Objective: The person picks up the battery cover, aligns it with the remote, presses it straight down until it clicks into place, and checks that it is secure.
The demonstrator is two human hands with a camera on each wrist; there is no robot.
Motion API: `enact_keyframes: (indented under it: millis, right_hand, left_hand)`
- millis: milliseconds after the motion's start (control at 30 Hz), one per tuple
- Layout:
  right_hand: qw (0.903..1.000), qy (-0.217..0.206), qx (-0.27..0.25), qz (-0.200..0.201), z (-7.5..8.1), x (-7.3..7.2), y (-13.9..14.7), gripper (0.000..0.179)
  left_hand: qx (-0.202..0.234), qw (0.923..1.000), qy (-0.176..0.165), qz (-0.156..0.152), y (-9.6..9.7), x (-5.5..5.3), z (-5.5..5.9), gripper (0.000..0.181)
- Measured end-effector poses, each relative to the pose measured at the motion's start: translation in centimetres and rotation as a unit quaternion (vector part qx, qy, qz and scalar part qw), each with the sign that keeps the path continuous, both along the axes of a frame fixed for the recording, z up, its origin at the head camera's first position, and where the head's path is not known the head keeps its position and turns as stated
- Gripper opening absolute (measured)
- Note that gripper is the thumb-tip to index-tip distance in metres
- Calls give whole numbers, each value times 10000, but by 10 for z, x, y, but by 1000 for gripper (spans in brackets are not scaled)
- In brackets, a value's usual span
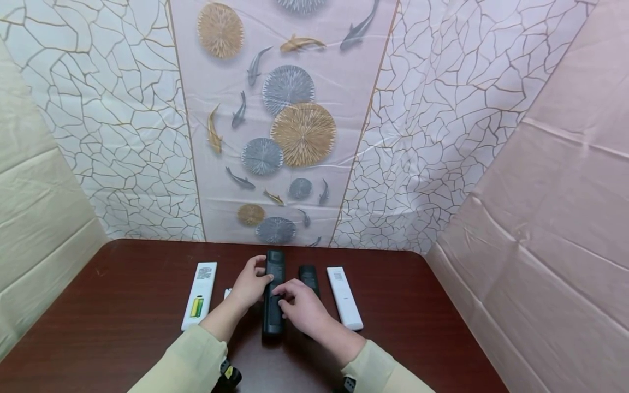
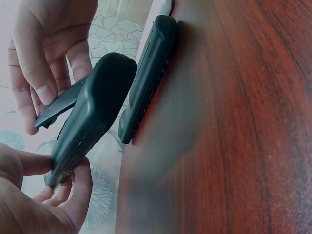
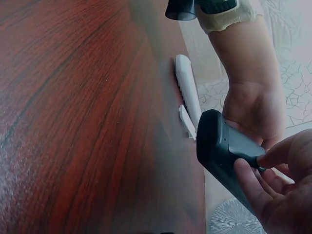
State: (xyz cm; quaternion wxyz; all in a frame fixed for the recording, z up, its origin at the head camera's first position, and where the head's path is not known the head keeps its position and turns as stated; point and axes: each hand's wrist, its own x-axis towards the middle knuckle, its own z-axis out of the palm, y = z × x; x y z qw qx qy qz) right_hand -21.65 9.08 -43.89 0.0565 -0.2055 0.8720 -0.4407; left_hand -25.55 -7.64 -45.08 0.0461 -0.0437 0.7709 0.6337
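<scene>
A long black remote control (image 1: 273,322), back side up, is held above the brown table between both hands. My left hand (image 1: 249,284) grips its far end, thumb on one side and fingers on the other. At the middle of the remote, my right hand (image 1: 306,310) pinches the black battery cover (image 2: 62,102) between thumb and fingers. In the left wrist view the cover is tilted up, one end raised off the remote's back and the other end near the body. The inside of the battery compartment is hidden.
Another black remote (image 1: 308,277) lies just right of the held one, partly behind my right hand. A white remote (image 1: 345,298) lies farther right. At left lies a white remote (image 1: 199,297) with a battery picture; a small white piece (image 3: 186,121) is beside it. Patterned cloth (image 1: 265,125) hangs behind.
</scene>
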Motion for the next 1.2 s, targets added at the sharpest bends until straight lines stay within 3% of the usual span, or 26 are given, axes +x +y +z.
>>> enact_keyframes:
  millis: [200,433,767,900,1000,1067,1200]
  right_hand:
    - [9999,67,125,-4,-2,-2,0,21]
    - [9969,572,548,-4,-4,-4,0,21]
    - [9972,601,438,-14,-10,-7,3,26]
    - [9993,277,116,-229,-14,-10,3,39]
    - [9980,-270,-401,-397,-14,-12,3,51]
    - [9920,-781,-870,-473,-13,-13,3,57]
    - [9688,-1701,-1717,-552,-12,-17,3,65]
  left_hand:
    - [117,9999,6,20,0,2,2,56]
    - [205,9998,-48,27,-1,1,1,59]
    - [305,9995,-67,2,-2,2,1,58]
    - [389,9992,-113,3,-4,3,3,57]
    - [450,9989,-130,-20,-4,3,5,57]
    - [471,9988,-116,-54,-5,2,6,57]
    - [521,9985,-82,-112,-6,1,6,57]
